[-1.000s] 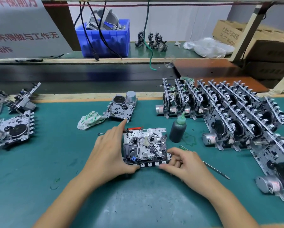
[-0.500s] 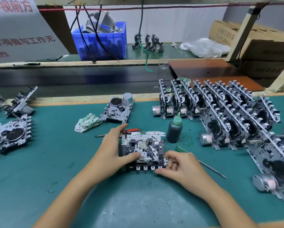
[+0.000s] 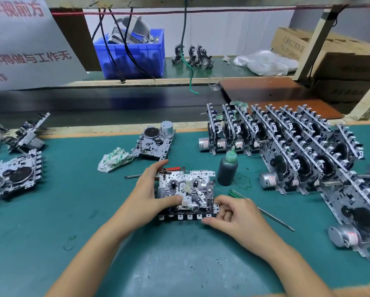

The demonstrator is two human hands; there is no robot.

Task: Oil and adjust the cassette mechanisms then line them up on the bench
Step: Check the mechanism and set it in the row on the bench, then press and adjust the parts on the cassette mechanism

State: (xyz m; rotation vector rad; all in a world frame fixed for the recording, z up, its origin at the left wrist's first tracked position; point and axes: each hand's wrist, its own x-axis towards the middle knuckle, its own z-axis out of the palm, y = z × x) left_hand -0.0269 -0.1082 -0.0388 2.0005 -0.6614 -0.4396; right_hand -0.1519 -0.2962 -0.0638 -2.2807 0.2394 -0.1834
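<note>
Green worktop (image 3: pixel 51 243) seen from the head camera, with contents listed from largest to smallest. The lined-up mechanisms (image 3: pixel 297 155) stand on edge in close rows at the right; a knock from the right forearm or a carelessly placed unit could probably topple several at once. Loose mechanisms (image 3: pixel 14 176) lie flat at the left, and another mechanism (image 3: pixel 156 142) lies behind the work area.

The cassette mechanism in hand (image 3: pixel 186 194) rests flat at centre. The left hand (image 3: pixel 151 191) grips its left edge, thumb pressed on the deck and index finger over the far corner. The right hand (image 3: pixel 233 213) has its fingers curled against the near right corner, apparently pinching the key row. Excess force here could bend a small lever or shift an adjusted part.

The oil bottle (image 3: pixel 227 168) stands upright just right of the unit, with a stain beside it; a nudge might tip it and spill oil. The screwdriver (image 3: pixel 272 217) lies behind the right hand and could roll if brushed. A rag (image 3: pixel 113 159) lies nearby.
</note>
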